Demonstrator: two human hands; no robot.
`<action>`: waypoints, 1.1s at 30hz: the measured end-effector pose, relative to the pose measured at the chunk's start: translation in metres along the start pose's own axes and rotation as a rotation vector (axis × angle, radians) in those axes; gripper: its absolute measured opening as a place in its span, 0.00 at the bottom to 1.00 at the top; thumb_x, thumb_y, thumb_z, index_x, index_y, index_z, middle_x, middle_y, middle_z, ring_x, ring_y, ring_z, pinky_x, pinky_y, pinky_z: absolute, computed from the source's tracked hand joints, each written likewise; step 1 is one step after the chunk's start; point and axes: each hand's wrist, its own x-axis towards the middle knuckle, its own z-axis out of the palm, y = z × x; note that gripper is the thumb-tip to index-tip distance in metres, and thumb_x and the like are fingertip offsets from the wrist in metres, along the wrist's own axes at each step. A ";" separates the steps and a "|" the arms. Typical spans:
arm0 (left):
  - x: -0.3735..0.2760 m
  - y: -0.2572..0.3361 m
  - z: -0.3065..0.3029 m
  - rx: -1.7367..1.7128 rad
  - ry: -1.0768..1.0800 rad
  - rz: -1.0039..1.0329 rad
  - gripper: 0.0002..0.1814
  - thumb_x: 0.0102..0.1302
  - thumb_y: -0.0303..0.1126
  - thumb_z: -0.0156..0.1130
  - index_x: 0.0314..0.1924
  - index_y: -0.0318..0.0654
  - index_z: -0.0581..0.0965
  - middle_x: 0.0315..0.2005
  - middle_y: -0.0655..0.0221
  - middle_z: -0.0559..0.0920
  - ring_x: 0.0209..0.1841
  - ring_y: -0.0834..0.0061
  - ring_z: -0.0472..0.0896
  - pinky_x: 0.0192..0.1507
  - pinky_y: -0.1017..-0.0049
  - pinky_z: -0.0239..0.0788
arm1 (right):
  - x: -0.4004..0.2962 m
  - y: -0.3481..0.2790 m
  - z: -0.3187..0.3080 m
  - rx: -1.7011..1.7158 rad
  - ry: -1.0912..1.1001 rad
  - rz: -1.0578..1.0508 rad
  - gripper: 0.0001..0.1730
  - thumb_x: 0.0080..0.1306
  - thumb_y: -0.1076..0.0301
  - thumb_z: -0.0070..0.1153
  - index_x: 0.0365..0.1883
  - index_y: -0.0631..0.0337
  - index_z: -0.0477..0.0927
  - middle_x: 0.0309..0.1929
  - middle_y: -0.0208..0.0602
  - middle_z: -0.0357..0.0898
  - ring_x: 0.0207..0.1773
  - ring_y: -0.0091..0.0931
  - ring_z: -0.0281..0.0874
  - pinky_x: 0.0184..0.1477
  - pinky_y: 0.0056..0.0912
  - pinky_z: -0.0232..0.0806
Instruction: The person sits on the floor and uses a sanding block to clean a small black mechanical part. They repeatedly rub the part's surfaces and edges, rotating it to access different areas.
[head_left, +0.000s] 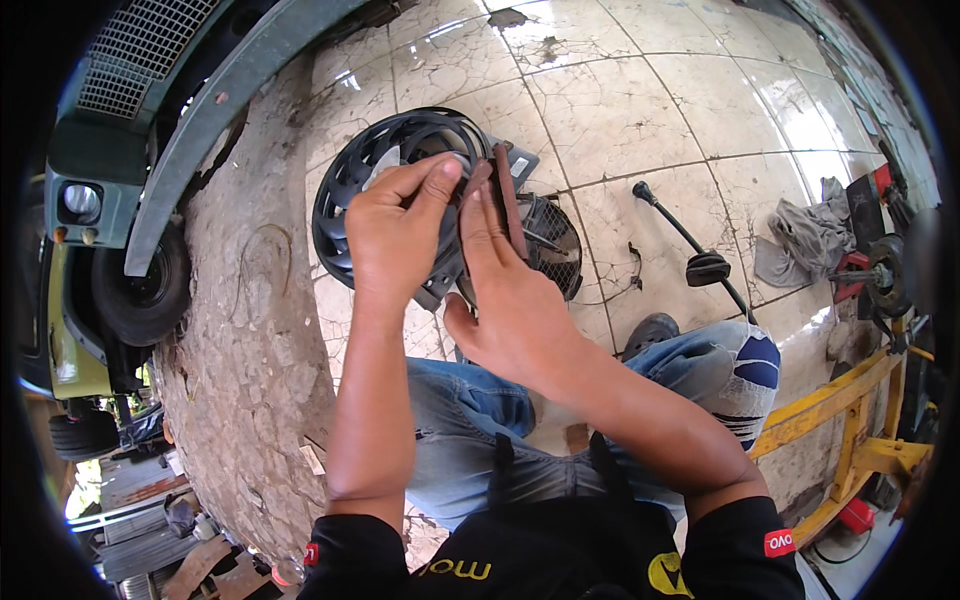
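My left hand (397, 232) pinches a thin pale grey piece (386, 163), whose edge sticks out beside the knuckles; its material is unclear. Close against it, my right hand (517, 315) has its fingers stretched out along a reddish-brown, sheet-like strip (510, 202), which lies partly around them. The right thumb stands apart from the fingers. Beneath both hands is a black multi-blade cooling fan (337, 217) with a ring-shaped rim. Its middle is hidden by my hands. A round dark part with a mesh grille (559, 255) lies to the right of the fan.
A dark rod with a rubber boot (707, 268) lies on the cracked tile floor (607, 112). Grey rags (806, 232) and a yellow frame (832, 405) are at the right. On the left, a vehicle with a metal bumper (202, 112) stands beyond a rough concrete strip (255, 345).
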 end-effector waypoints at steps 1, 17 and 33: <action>0.001 -0.001 -0.001 -0.011 0.009 -0.025 0.14 0.69 0.36 0.73 0.47 0.34 0.88 0.34 0.63 0.88 0.37 0.78 0.83 0.42 0.78 0.74 | 0.000 0.001 0.000 0.023 -0.011 0.032 0.51 0.57 0.73 0.58 0.75 0.81 0.49 0.75 0.72 0.55 0.59 0.57 0.79 0.50 0.49 0.80; 0.003 -0.006 -0.009 0.015 -0.043 0.105 0.13 0.72 0.35 0.70 0.49 0.34 0.87 0.37 0.64 0.88 0.39 0.78 0.82 0.44 0.77 0.73 | 0.013 0.035 0.007 0.249 -0.007 0.055 0.47 0.61 0.78 0.55 0.80 0.64 0.53 0.69 0.62 0.71 0.67 0.51 0.75 0.62 0.45 0.71; 0.002 -0.008 -0.004 0.010 -0.046 0.134 0.13 0.71 0.35 0.71 0.50 0.35 0.88 0.38 0.64 0.88 0.40 0.76 0.83 0.45 0.76 0.73 | 0.019 0.021 -0.013 0.124 -0.096 0.090 0.48 0.57 0.79 0.52 0.78 0.64 0.54 0.74 0.56 0.65 0.67 0.50 0.73 0.60 0.48 0.75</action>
